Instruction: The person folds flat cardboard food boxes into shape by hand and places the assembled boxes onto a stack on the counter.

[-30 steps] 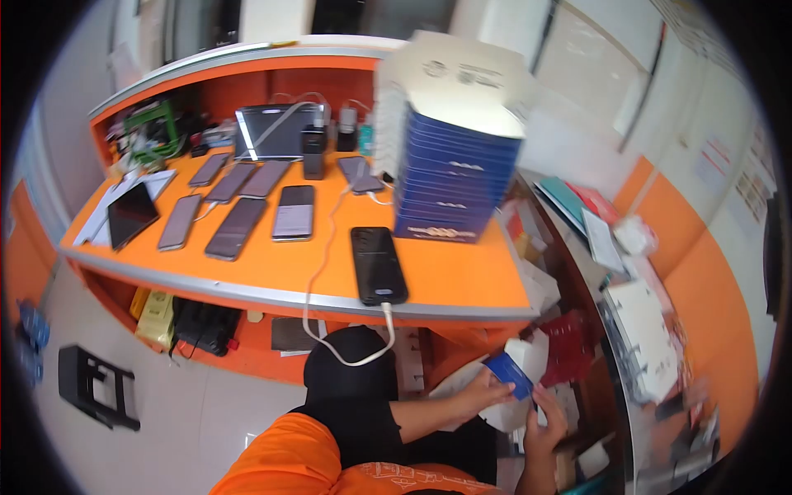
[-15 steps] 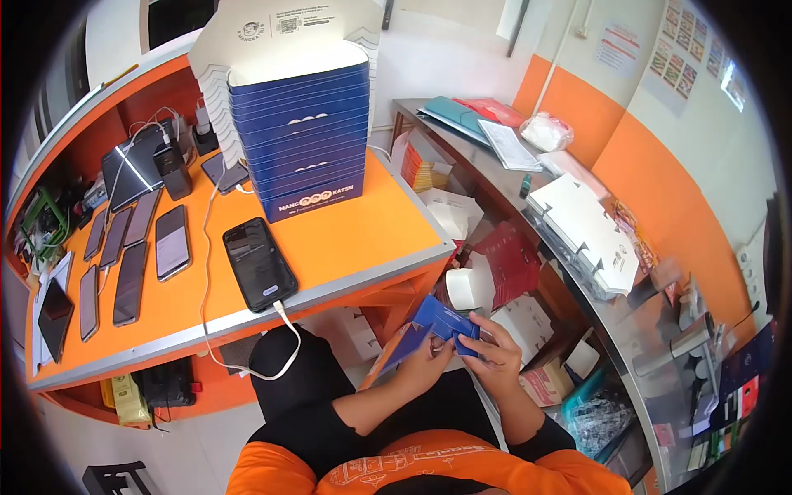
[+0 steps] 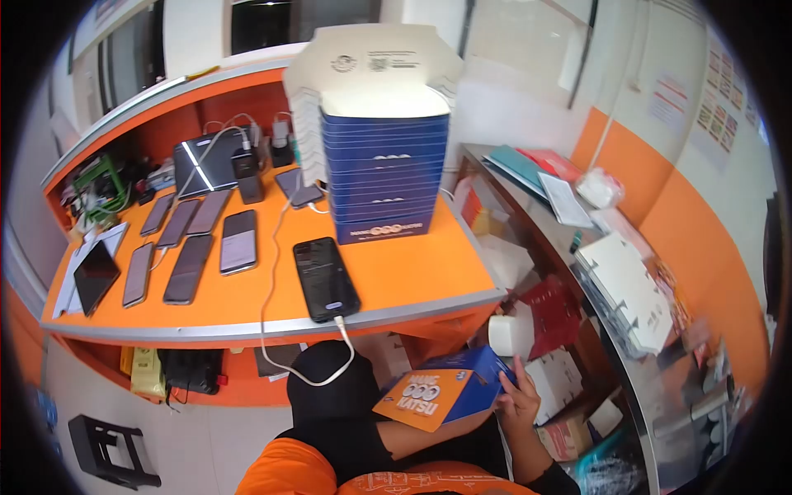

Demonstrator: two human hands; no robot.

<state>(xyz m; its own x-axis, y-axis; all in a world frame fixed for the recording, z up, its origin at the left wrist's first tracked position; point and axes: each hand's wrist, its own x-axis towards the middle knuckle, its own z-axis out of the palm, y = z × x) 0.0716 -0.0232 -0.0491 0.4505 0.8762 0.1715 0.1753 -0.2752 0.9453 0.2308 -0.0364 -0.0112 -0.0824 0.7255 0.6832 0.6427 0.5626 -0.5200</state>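
Note:
A blue and orange carton is held over my lap, its orange printed panel facing up on the left. My right hand is at the carton's right end, fingers partly spread against its blue edge. The carton covers my left hand; only the forearm shows below it. On the orange table, a tall stack of nested blue cartons stands upright with a raised cream flap. In front of the stack lies a black phone with a white cable plugged into its lower end.
Several phones, a tablet and a laptop are on the table. To the right stands a counter with white flat cartons and folders. Red cartons are beneath it. A black stool stands at lower left.
The carton in my hands has turned and opened out, bringing its orange printed panel into view. My left hand has become hidden behind it. The camera view has also swung about.

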